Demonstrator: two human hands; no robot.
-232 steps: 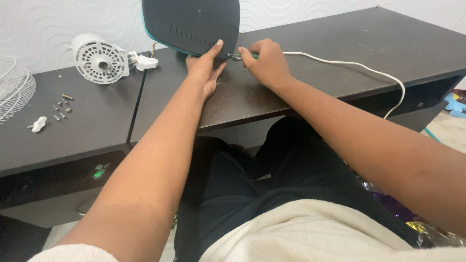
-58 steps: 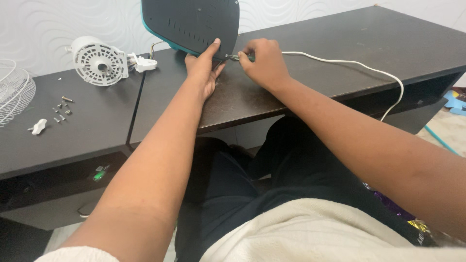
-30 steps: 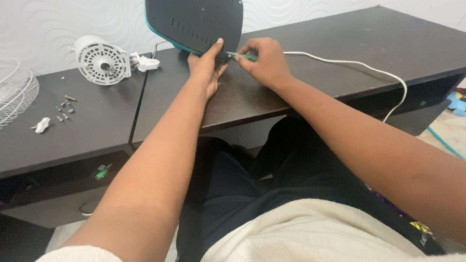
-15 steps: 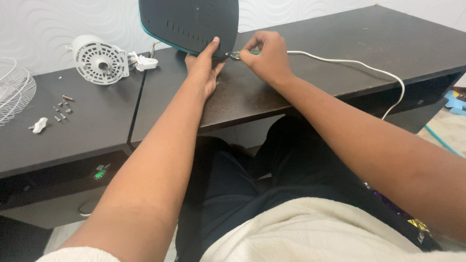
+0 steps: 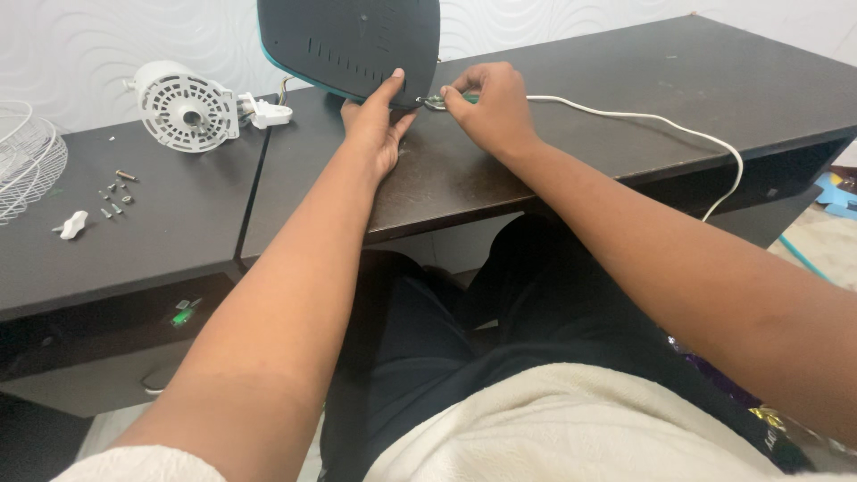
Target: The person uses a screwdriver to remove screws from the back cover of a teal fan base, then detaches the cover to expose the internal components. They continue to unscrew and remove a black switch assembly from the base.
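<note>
A dark rounded fan base with a teal rim [image 5: 353, 40] stands tilted on edge at the back of the dark desk [image 5: 625, 98]. My left hand [image 5: 375, 125] presses against its lower edge, the index finger up on its underside. My right hand [image 5: 486, 107] pinches a small green and metal part [image 5: 436, 102] at the base's lower right corner. A white power cord [image 5: 643, 120] runs from there across the desk and over its right edge.
A white round motor housing [image 5: 186, 105] with a white plug [image 5: 264, 112] lies at the back left. Several loose screws [image 5: 116, 192] and a small white knob [image 5: 71, 223] lie on the lower left table. A white wire fan guard [image 5: 27, 165] is at the left edge.
The fan base has tipped slightly and shifted left at its top. My right hand has stayed at its lower corner, working the small part; my left hand has kept its place.
</note>
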